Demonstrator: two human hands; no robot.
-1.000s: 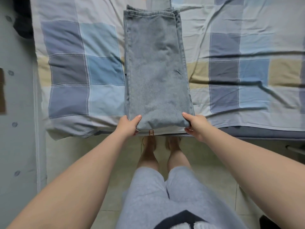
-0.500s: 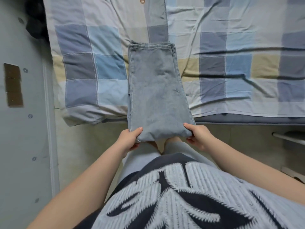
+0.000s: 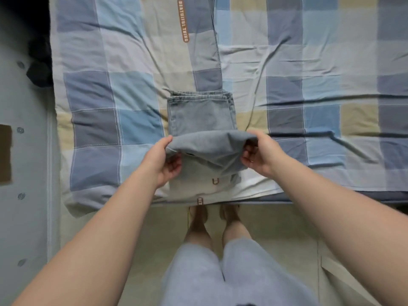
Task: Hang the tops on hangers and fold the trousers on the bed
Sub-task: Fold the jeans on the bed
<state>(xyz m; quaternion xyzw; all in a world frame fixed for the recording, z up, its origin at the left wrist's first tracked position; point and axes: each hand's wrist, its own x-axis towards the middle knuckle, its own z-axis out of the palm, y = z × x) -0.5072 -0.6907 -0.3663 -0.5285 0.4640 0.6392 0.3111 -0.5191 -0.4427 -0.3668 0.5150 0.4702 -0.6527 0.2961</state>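
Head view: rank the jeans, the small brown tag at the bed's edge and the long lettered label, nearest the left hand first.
1. Jeans, gripped by the left hand.
2. Small brown tag, at the bedcover's near edge.
3. Long lettered label, far up top.

Pale blue-grey denim trousers (image 3: 202,120), folded lengthwise into narrow strip, lie on my bed with blue, grey and beige checked cover (image 3: 309,89), near its front edge. Far end flat, stitched edges stacked. Near end off cover, doubled toward far end, pinched at each side by my left hand (image 3: 163,160) and right hand (image 3: 261,153).
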